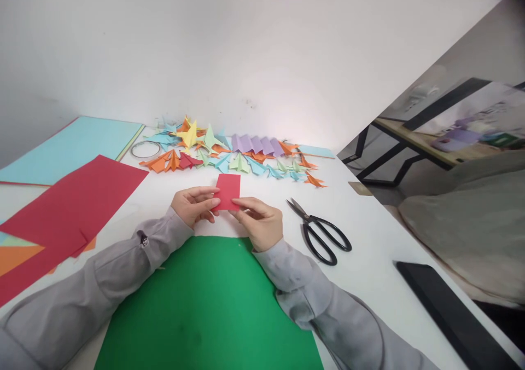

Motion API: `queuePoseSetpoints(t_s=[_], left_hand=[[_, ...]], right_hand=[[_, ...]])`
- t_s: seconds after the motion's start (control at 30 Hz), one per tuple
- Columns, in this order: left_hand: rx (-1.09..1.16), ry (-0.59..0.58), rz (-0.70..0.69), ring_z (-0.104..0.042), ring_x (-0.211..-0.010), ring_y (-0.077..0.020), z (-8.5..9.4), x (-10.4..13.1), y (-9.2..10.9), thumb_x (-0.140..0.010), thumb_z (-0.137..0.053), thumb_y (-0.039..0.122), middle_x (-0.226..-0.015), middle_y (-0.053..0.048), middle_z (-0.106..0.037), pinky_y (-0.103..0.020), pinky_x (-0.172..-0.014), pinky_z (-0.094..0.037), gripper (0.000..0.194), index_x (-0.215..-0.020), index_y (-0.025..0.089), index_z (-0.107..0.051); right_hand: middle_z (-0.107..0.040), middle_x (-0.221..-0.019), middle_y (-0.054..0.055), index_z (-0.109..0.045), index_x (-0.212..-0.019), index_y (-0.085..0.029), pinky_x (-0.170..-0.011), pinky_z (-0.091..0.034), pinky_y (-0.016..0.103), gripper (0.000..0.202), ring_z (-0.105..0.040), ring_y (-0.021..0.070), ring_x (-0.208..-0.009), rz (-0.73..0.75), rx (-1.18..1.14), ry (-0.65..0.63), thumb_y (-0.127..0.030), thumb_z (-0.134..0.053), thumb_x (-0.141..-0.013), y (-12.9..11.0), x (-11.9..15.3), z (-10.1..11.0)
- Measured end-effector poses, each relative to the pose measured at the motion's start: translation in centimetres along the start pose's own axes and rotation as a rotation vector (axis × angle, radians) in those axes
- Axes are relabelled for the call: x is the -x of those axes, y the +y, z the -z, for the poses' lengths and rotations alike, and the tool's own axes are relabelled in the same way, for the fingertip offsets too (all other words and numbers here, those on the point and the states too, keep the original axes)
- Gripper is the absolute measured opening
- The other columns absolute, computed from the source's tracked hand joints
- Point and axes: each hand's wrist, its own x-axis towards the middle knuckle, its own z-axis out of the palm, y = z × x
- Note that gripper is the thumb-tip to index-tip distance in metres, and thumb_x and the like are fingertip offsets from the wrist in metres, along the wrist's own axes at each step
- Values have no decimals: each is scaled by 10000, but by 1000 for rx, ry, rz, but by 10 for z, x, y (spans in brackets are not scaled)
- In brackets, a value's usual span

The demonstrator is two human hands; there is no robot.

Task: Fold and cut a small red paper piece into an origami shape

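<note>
A small red paper rectangle (pixel 228 190) is held upright between my two hands, just above the far edge of a large green sheet (pixel 205 299). My left hand (pixel 194 204) pinches its left side, thumb in front. On the lower right side of the same paper, my right hand (pixel 259 220) has it between thumb and fingers. Black-handled scissors (pixel 324 233) lie to the right of my right hand, blades pointing up and left. Behind the hands, many folded paper pieces (pixel 239 163) in orange, green, blue and yellow lie along the wall, with a purple pleated strip (pixel 256 145).
Large red sheets (pixel 82 200) and a light blue sheet (pixel 77 145) cover the left side. A roll of tape (pixel 146 149) lies behind. At the right edge is a dark flat object (pixel 447 310); beyond the white table (pixel 369 233) stands another desk.
</note>
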Motion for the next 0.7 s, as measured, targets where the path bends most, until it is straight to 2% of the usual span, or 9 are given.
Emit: queuePoseSetpoints(t_s=[0.13, 0.27, 0.4, 0.57, 0.7], left_hand=[[-97, 63, -111, -563, -409, -106, 1, -2, -4, -472, -807, 202, -576, 7, -614, -213, -335, -439, 371, -804, 95, -680], [-180, 70, -222, -550, -389, -104, 2, -3, -6, -485, -794, 204, -568, 10, -602, -219, -319, -429, 344, -798, 103, -691], [-232, 83, -268, -519, -375, -78, 0, 0, -5, -500, -783, 190, -570, 21, -590, -210, -323, -417, 320, -800, 116, -700], [-251, 68, -253, -519, -404, -80, -2, 3, -4, -502, -789, 218, -605, -2, -634, -195, -326, -408, 566, -1035, 99, -641], [-276, 102, -221, -520, -400, -92, -1, 2, -5, -473, -801, 229, -599, 8, -613, -186, -281, -384, 764, -1169, 57, -539]], right_hand=[[-690, -799, 37, -714, -817, -213, -461, -446, 240, 196, -585, 130, -603, -61, -58, -26, -164, -657, -636, 2, 0, 0], [-676, -704, 3, -606, -998, -200, -377, -428, 216, 357, -585, 125, -511, -237, -270, -7, -217, -624, -642, 3, -3, 1], [-637, -559, -32, -556, -979, -181, -360, -427, 210, 402, -579, 127, -446, -361, -338, -28, -320, -691, -626, 6, -8, 2], [-629, -522, -49, -568, -927, -173, -377, -437, 212, 488, -559, 112, -418, -369, -312, -46, -327, -786, -518, 7, -10, 0], [-641, -531, -46, -575, -889, -170, -394, -451, 218, 478, -538, 93, -390, -356, -288, -19, -335, -795, -497, 4, -9, -1]])
